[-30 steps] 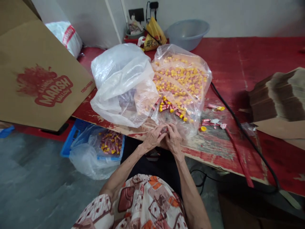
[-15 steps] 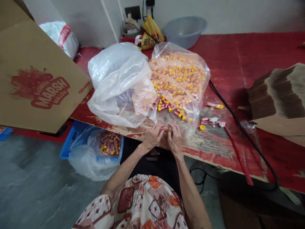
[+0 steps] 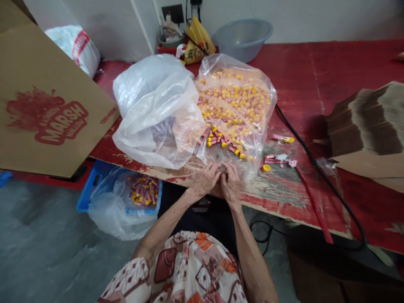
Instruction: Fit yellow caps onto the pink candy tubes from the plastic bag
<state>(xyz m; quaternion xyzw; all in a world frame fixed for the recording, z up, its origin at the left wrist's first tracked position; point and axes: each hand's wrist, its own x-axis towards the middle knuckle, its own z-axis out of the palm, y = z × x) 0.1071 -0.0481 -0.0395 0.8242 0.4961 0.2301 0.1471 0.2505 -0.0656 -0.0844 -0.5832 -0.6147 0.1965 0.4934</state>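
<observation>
Hands together at table edge (image 3: 277,202): left hand (image 3: 204,180) and right hand (image 3: 231,183), fingers curled and touching, pinching something small, probably a candy, too hidden to confirm. Candy bag (image 3: 235,107) lies just beyond them.

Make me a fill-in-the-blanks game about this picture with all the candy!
1. The left hand and the right hand meet at the near edge of the ____ table.
2. The clear bag just beyond the hands holds pink and ____ pieces.
3. The cardboard box on the left has the word ____ printed in red.
4. A grey ____ stands at the far side of the table by the wall.

Missing words: red; yellow; MARSH; basin
</observation>
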